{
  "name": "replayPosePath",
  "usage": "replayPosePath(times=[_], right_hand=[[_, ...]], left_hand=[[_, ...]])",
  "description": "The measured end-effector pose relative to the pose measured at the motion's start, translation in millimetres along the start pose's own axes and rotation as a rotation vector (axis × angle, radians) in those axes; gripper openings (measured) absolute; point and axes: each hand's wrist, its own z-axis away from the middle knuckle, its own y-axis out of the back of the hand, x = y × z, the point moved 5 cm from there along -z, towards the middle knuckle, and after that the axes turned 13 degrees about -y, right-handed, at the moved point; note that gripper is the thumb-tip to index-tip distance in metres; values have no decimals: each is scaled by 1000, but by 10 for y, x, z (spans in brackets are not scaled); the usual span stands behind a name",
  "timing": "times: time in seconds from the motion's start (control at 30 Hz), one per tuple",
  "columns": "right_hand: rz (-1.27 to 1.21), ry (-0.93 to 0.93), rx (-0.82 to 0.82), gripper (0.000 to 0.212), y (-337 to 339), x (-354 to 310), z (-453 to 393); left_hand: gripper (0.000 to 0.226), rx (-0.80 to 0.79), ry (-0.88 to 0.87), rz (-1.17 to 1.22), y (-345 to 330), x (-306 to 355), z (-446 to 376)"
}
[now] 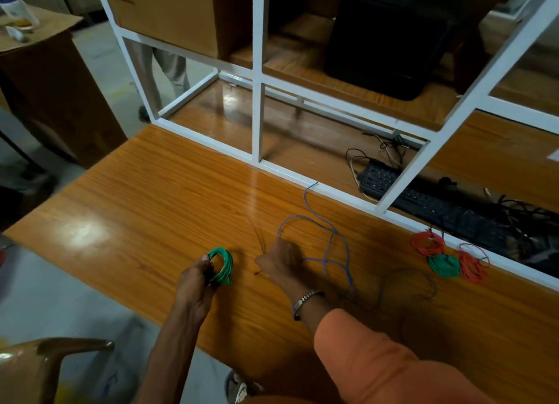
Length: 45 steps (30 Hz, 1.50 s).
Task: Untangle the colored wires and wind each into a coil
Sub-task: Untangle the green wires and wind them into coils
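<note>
On the table [151,191], left hand [196,278] is gripping a green coil [222,266]; right hand [279,260] is lying knuckles-up, fingers curled, by the loose blue wire [329,243], grip contents unclear. Finished red coils [428,243] and green one sitting far right.

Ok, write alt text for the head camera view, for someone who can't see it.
A person's left hand holds a green wire coil over a wooden table, while the right hand reaches toward a loose blue wire. Red and green coils lie farther right by a white frame.
</note>
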Motion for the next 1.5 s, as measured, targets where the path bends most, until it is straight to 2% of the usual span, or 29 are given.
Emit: replayPosePath(times=[0.13, 0.27, 0.47, 0.57, 0.7, 0.8, 0.93, 1.07, 1.2, 1.4, 1.5], right_hand=[[-325, -147, -66, 18, -33, 160, -7], [-654, -175, -254, 17, -83, 254, 166], [-834, -178, -413, 21, 383, 500, 418], [-831, -137, -425, 25, 673, 661, 513], [-790, -116, -399, 7, 913, 843, 720], [-687, -64, -449, 5, 960, 906, 880], [-590, -46, -462, 18, 959, 970, 963], [-565, -80, -416, 19, 1007, 1003, 976], [-553, -40, -343, 19, 1065, 980, 952], [-563, 56, -371, 21, 1097, 854, 937], [-572, 55, -388, 24, 1125, 851, 922]], left_hand=[[21, 24, 27, 58, 16, -124, 108], [21, 23, 27, 85, 10, -164, 198], [20, -62, -12, 100, -162, -114, 172], [22, -128, -57, 57, -381, -87, 204], [17, -211, -110, 32, -706, -96, 274], [19, -268, -142, 29, -937, -107, 346], [21, -343, -194, 63, -1137, -118, 415], [15, -415, -248, 51, -1263, -140, 497], [28, -471, -293, 15, -1304, -202, 536], [40, -554, -294, -25, -1337, -283, 662], [36, -571, -278, -5, -1363, -291, 734]])
